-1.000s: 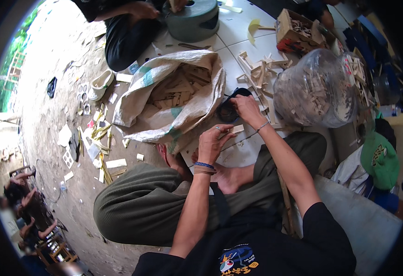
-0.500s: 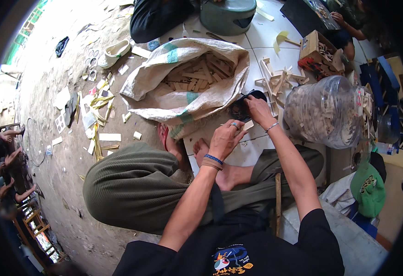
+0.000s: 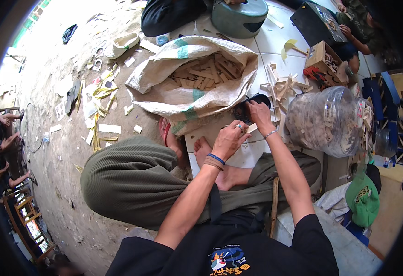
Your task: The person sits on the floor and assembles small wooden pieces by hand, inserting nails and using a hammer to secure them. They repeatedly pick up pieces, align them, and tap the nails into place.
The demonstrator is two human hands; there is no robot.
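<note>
My left hand [image 3: 229, 139] is closed around a small flat piece of pale wood [image 3: 252, 128], whose end sticks out toward my right wrist. My right hand [image 3: 260, 116] reaches down to a dark round bowl [image 3: 262, 98], its fingers bunched at the bowl's near side. What those fingertips pinch, if anything, is too small and dark to make out. Just beyond my hands stands a white woven sack [image 3: 153, 71], its mouth rolled open. Many short wooden strips [image 3: 206, 76] lie inside it.
A large clear plastic jug [image 3: 323, 120] full of wood pieces lies to the right. Behind it are a loose heap of wood pieces [image 3: 284, 87] and a wooden box [image 3: 318, 57]. A stick [image 3: 274, 204] rests by my right leg. Scraps [image 3: 109, 129] litter the ground at left.
The view has shifted slightly, so the surroundings sit a little lower and to the right. My left hand keeps the wood piece; my right hand stays at the bowl.
</note>
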